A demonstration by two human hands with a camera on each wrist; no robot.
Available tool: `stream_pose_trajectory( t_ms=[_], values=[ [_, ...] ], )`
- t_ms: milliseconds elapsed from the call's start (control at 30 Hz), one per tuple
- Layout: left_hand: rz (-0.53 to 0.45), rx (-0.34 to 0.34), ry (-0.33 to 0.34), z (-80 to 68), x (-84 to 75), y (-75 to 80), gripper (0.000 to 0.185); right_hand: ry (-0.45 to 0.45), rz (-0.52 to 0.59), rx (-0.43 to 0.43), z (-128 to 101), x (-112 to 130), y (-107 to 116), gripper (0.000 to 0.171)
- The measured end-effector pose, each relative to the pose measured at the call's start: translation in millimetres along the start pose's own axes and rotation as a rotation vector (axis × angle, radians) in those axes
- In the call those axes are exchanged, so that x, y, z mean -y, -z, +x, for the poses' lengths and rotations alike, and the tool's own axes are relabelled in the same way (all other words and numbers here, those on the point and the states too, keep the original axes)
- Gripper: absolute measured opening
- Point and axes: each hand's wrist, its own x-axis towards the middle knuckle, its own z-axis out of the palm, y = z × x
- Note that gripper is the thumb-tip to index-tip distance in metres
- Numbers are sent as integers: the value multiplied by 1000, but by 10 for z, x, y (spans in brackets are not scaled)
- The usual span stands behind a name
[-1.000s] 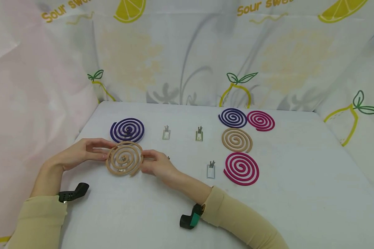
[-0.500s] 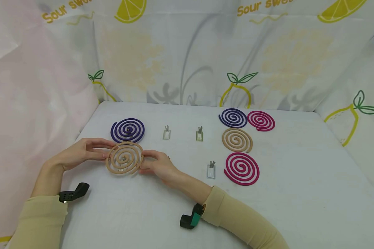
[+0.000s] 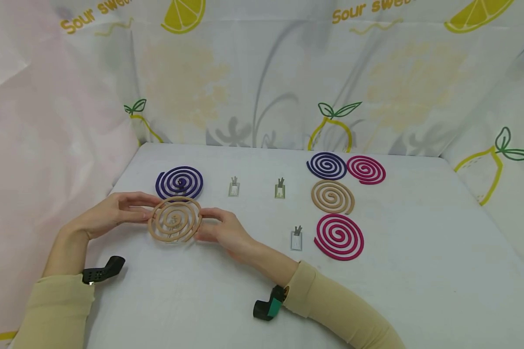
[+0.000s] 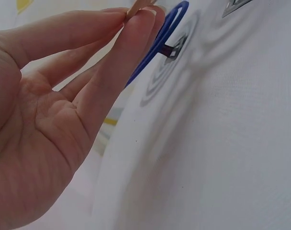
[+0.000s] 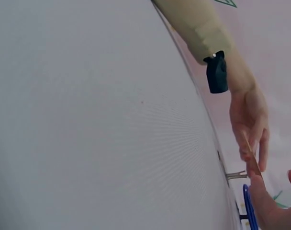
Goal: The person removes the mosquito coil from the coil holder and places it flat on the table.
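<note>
Both hands hold a tan spiral coil [image 3: 175, 219] just above the white table [image 3: 262, 291], near its left side. My left hand [image 3: 150, 209] pinches the coil's left rim, and in the left wrist view its fingertips [image 4: 136, 19] close on the tan edge [image 4: 138, 6]. My right hand [image 3: 202, 225] pinches the right rim. A small metal stand [image 3: 172, 221] shows through the coil's centre. In the right wrist view the coil [image 5: 253, 162] is edge-on above a stand [image 5: 236, 175]. A purple coil [image 3: 179, 182] sits just behind, raised on its own stand [image 4: 174, 48].
Three small metal stands [image 3: 233, 188] [image 3: 279, 189] [image 3: 296, 238] stand mid-table. On the right lie a purple coil [image 3: 326, 166], two pink coils [image 3: 366, 169] [image 3: 338, 237] and a tan coil [image 3: 332, 197]. Lemon-print cloth walls [image 3: 262, 72] enclose the table.
The tan coil has shifted slightly away from me, toward the purple coil, and sits flatter. Both hands keep their grip and have barely moved.
</note>
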Motion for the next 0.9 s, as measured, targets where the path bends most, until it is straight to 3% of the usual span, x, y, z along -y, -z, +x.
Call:
stream_pose_trajectory(
  t_ms=[567, 900],
  values=[
    [-39, 5, -36, 43, -17, -17, 32, 27, -80, -58, 7, 76, 70, 44],
    [-63, -34, -59, 107, -63, -100, 33, 53, -36, -114, 23, 155, 121, 43]
  ],
)
